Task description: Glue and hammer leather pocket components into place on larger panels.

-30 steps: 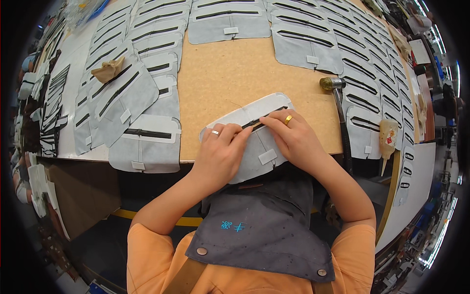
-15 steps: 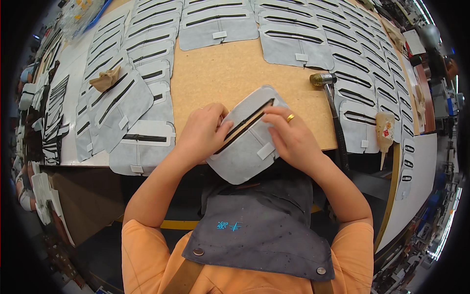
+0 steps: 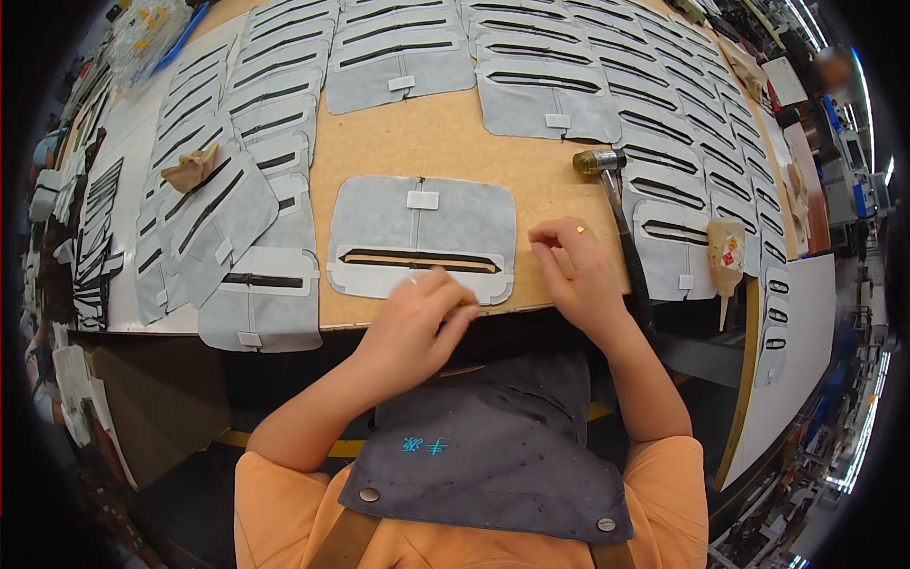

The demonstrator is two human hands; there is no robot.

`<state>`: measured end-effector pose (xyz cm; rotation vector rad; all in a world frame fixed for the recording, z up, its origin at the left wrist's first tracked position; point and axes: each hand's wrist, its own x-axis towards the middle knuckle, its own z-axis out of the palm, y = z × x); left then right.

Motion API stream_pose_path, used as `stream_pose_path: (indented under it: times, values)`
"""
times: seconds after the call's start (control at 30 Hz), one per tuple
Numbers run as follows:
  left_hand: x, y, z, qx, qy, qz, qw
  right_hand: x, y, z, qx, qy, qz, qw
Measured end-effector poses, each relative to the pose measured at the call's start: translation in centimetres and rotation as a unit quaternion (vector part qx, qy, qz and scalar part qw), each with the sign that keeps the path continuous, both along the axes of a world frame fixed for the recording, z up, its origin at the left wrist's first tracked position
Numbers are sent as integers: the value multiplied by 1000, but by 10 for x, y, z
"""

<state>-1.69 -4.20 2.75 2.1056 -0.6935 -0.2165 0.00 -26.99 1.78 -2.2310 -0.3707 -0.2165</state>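
Observation:
A grey panel (image 3: 374, 216) with rounded corners lies flat on the tan board, close to its front edge. Its long black-edged slot (image 3: 455, 263) is on the side nearest me, and tan board shows through. A small white tab (image 3: 423, 200) sits on its far side. My left hand (image 3: 408, 327) is over the panel's near edge, slightly blurred, its fingers loosely bent and thumb apart, with nothing visible in them. Just right of the panel, my right hand (image 3: 583, 270) has thumb and forefinger apart and holds nothing I can see.
A hammer (image 3: 621, 204) lies right of my right hand. Beyond it stands a glue bottle (image 3: 726, 251), nozzle down. Overlapping rows of similar panels (image 3: 550, 106) cover the table's back and both sides. A crumpled brown piece (image 3: 191, 169) rests on the left panels.
The panel, held tilted in both hands before, now lies on the board with its slot toward me. Both hands have let go; the left moved right and nearer me.

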Motion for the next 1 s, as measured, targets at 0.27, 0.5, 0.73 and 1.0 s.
stream_pose_path:
  times: [0.27,0.5,0.73,1.0]
  values:
    - [22,-9,-10,142,-98,10,985,-10,15,-11,-75,21,76,994]
    - [40,0,-9,100,-16,-71,992,-13,19,-11,-98,-12,79,992]
    - [46,9,-18,89,-114,-137,980,-23,20,-17,-135,-53,79,986]
    - [32,-20,-39,60,-186,10,981,-15,7,-9,-95,-97,-8,991]
